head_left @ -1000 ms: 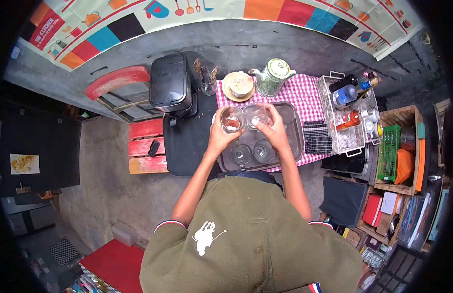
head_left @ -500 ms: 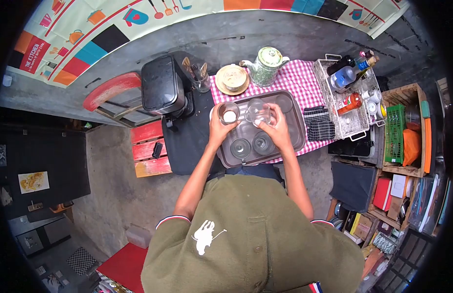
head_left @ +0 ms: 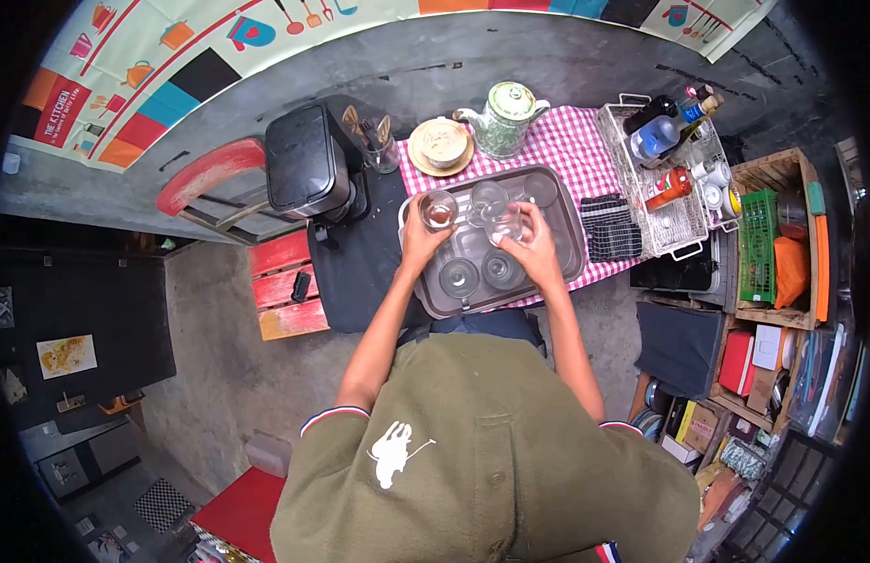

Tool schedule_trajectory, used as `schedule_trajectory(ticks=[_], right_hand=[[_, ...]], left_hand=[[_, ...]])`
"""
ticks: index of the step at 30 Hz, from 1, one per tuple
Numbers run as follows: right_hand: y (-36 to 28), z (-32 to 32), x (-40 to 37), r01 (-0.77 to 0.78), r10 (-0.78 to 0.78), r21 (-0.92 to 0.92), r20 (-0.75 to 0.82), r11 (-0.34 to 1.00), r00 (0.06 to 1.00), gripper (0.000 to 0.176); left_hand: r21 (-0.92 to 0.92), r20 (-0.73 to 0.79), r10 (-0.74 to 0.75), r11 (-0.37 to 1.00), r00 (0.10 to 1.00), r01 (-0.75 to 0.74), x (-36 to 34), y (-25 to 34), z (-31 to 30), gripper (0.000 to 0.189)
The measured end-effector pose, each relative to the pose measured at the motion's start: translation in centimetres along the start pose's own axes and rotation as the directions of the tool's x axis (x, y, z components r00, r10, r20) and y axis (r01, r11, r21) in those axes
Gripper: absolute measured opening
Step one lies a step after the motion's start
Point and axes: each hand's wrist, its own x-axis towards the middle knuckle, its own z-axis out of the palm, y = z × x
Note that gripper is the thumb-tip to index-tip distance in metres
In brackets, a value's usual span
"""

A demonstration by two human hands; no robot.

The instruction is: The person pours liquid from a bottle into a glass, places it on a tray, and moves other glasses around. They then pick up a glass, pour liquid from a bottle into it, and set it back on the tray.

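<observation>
My left hand (head_left: 421, 244) is wrapped around a clear drinking glass (head_left: 439, 208) over the left part of the brown tray (head_left: 568, 239). Through the glass a brownish patch shows at its bottom. My right hand (head_left: 534, 251) grips another clear glass (head_left: 503, 223) near the tray's middle. Just behind it is a third glass (head_left: 488, 197), which it overlaps in this view. One more glass (head_left: 540, 190) stands at the tray's back right. Closer to my body, two glass mugs (head_left: 459, 279) sit side by side on the tray.
Behind the tray are a green patterned teapot (head_left: 508, 117) and a bowl on a saucer (head_left: 442, 145). A black appliance (head_left: 308, 159) and a utensil jar (head_left: 382, 158) stand left. To the right lie a dark checked cloth (head_left: 613, 230) and a wire rack (head_left: 677, 230) with bottles.
The glass in my right hand has shifted slightly right and towards me, so the glass behind it shows more. The left-hand glass now shows a brownish bottom instead of a white one.
</observation>
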Motion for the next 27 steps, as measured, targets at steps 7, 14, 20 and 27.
schedule_trajectory(ticks=[7, 14, 20, 27], right_hand=[[-0.1, 0.0, -0.1, -0.002, 0.002, -0.025, -0.001, 1.0, 1.0, 0.062], [0.3, -0.6, -0.5, -0.013, 0.013, -0.006, -0.014, 1.0, 1.0, 0.063], [0.8, -1.5, -0.8, -0.025, 0.025, 0.016, -0.037, 1.0, 0.999, 0.063], [0.5, -1.9, -1.4, -0.029, 0.031, 0.035, -0.052, 0.999, 0.998, 0.064]], left_hand=[[-0.003, 0.019, 0.003, 1.0, 1.0, -0.003, -0.2, 0.4, 0.0, 0.088], [-0.013, 0.019, 0.014, 1.0, 1.0, -0.013, -0.2, 0.4, -0.1, 0.087], [-0.02, 0.02, -0.014, 1.0, 1.0, 0.015, -0.3, 0.3, 0.0, 0.089], [-0.003, 0.017, -0.004, 1.0, 1.0, 0.004, -0.4, -0.1, 0.0, 0.09]])
